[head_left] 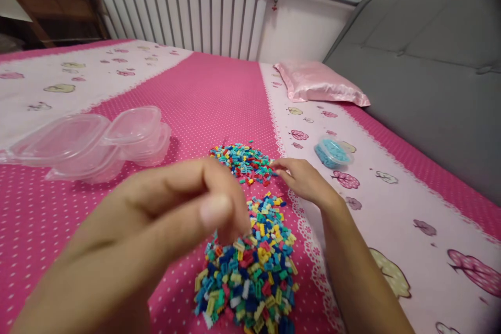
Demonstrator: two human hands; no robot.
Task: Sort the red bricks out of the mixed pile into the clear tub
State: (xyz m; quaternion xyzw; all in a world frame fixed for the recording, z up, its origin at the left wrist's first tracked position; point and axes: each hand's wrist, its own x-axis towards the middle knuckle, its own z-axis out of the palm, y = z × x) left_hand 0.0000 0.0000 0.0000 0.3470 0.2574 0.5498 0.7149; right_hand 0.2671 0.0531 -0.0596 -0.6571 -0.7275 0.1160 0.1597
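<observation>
My left hand (168, 219) looms large in front, raised over the near pile of small toy bricks (258, 271). Its fingers are curled in toward the thumb, and whatever may be at the fingertips is hidden or too small to name. Farther off, my right hand (303, 180) reaches to the right edge of a smaller, far pile of toy bricks (242, 159). Thumb and forefinger are close together there, touching bricks; I cannot make out which piece is between them. Both piles mix blue, yellow, green, red and other colours, and my left hand covers part of the near one.
Clear plastic containers (133, 130) stand stacked at the left. A small container of light-blue bricks (332, 152) sits to the right. Behind are a pink pillow (319, 82), a grey headboard (422, 57) and a white radiator (188, 10). Everything lies on a pink patterned bedspread (219, 88).
</observation>
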